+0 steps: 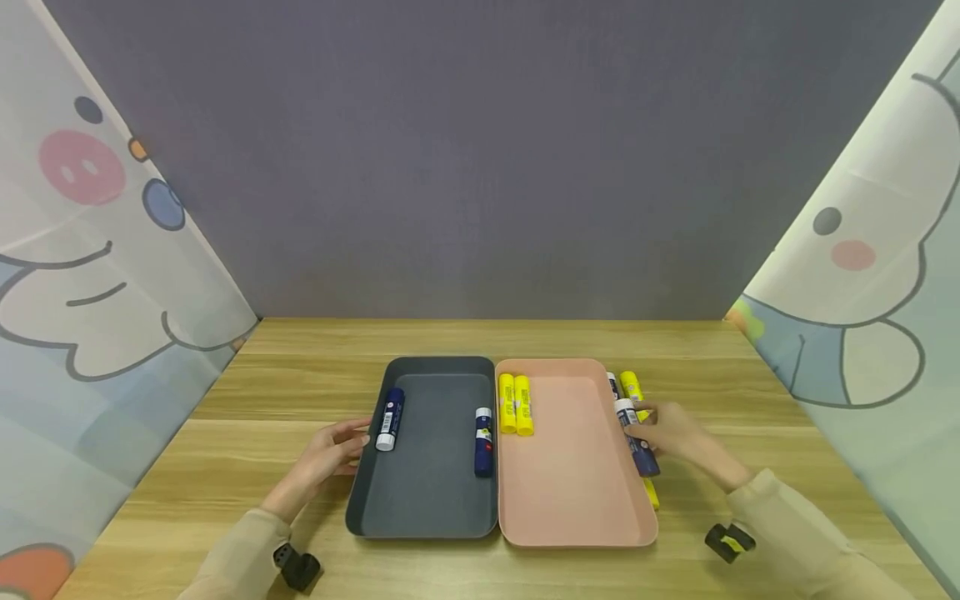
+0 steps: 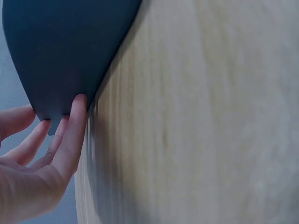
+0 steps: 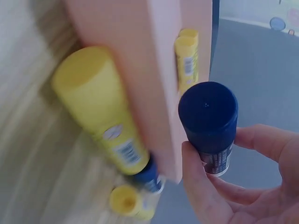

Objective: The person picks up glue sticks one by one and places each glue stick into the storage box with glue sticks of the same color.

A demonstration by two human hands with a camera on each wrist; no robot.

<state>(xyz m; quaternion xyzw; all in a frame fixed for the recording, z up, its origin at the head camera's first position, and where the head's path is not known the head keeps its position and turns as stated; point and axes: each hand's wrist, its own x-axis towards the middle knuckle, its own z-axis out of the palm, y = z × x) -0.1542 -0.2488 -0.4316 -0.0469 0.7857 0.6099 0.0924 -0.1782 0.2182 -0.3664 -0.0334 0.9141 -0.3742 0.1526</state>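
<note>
My right hand [image 1: 670, 429] pinches a dark blue glue stick with a white cap [image 1: 636, 437] over the right rim of the pink tray [image 1: 573, 500]. In the right wrist view the blue glue stick [image 3: 209, 116] is held between thumb and fingers, its blue end toward the camera. With extended fingertips my left hand [image 1: 330, 452] touches the outer left wall of the dark grey tray [image 1: 420, 508]; the left wrist view shows these fingers against the tray's side [image 2: 70, 56]. Inside the grey tray lie two blue glue sticks, one left [image 1: 390, 419] and one right [image 1: 483, 442].
Two yellow glue sticks [image 1: 515, 405] lie side by side in the pink tray's upper left. Outside its right wall, on the wooden table [image 1: 225, 467], are yellow glue sticks [image 3: 100, 107] and another blue one [image 3: 149, 175]. A grey panel [image 1: 480, 167] stands behind.
</note>
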